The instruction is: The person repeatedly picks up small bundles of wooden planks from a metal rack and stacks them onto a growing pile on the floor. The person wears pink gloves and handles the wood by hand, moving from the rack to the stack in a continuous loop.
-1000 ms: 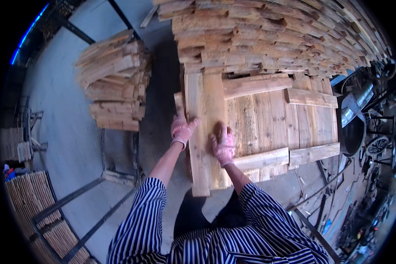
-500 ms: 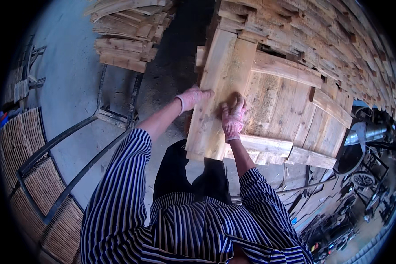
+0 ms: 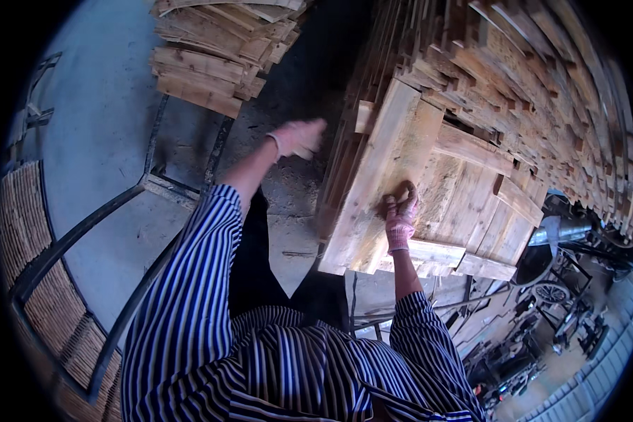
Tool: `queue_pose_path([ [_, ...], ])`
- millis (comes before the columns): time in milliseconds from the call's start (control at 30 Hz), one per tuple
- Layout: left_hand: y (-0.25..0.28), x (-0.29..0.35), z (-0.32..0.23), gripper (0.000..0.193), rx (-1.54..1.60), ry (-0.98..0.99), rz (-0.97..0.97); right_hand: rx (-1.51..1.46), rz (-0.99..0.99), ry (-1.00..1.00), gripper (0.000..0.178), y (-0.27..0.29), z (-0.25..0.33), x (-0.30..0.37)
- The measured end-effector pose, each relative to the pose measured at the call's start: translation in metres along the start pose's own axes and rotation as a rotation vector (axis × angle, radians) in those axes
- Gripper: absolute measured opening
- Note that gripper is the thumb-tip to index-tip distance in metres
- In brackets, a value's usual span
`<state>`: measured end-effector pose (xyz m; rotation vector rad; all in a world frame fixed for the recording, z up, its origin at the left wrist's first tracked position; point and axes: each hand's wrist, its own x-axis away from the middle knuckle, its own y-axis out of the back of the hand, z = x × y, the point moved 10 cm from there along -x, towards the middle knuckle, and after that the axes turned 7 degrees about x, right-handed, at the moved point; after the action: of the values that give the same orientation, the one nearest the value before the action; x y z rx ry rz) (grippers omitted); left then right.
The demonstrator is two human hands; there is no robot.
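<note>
Two long pale planks lie side by side on the left part of a wooden stack: the outer plank (image 3: 373, 169) along the stack's edge and the inner plank (image 3: 420, 144), dusted with sawdust, beside it. My right hand (image 3: 402, 221), in a pinkish knit glove, rests on the inner plank with its fingers bent at that board's right edge. Left of the stack, my left hand (image 3: 297, 138) is in the air, apart from the wood. It wears the same kind of glove, is blurred by motion, and its fingers stretch out with nothing seen in them.
Beyond the planks rises a tall pile of boards (image 3: 513, 91). A smaller pile of wood (image 3: 218, 67) sits on a metal frame (image 3: 84, 225) at the left. Bundled slats (image 3: 56, 288) lie lower left. At the right are a spoked wheel (image 3: 552, 291) and cluttered metal parts.
My left hand has let go of the outer plank's edge and swung off to its left. My right hand stays at the inner plank. The view has turned, and the stack appears farther right.
</note>
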<state>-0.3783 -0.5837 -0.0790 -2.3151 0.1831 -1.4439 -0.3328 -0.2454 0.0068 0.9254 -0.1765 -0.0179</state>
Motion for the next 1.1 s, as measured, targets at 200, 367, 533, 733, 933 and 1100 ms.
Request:
queue_pose_path([
  [200,0.246,0.102,-0.040,0.063,-0.325,-0.423,-0.633,-0.184,0.013,-0.384,0.067,0.001,-0.066,-0.006],
  [367,0.446,0.189,0.084,0.069,-0.905,0.001,-0.805,0.144,0.197,-0.354,0.062,-0.004,0.009,-0.007],
  [533,0.491,0.224,0.174,0.076,-0.378,0.152,-0.875,0.310,0.239,-0.383,0.074,0.022,0.027,-0.007],
  [733,0.488,0.193,0.117,0.067,-0.306,-0.010,-0.848,0.459,0.307,-0.367,0.081,0.013,0.039,-0.036],
  [933,0.393,0.121,-0.091,0.060,0.097,-0.210,-0.588,0.892,0.490,-0.466,0.075,0.021,0.072,-0.071],
  [1100,0.333,0.070,-0.291,0.053,0.266,-0.502,-0.358,0.496,0.884,-0.241,0.073,-0.088,0.213,-0.132],
])
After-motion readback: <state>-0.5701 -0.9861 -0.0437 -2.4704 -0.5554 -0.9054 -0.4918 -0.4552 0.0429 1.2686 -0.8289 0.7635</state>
